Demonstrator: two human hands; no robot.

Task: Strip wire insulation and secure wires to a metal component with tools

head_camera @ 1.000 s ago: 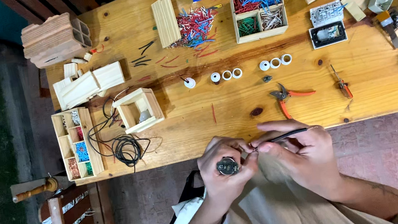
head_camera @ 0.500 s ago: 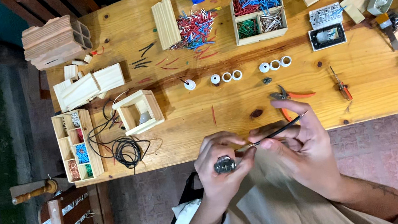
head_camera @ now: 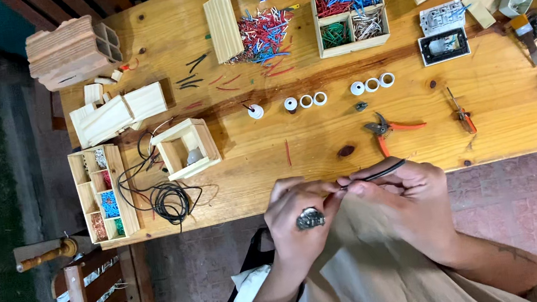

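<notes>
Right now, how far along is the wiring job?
Done: wire offcuts lie cut on the table, and more are sorted in the divided box. In hand: the left hand holds a small round metal part while the right hand feeds a black wire toward it. Left: white rings and pliers lie untouched.

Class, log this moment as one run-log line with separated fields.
left hand: small round metal part | right hand: black wire | wooden table: orange pliers

glossy varnished wood table [head_camera: 524, 119]; matt black cable [head_camera: 384, 171]; dull metal fitting [head_camera: 309, 218].
</notes>
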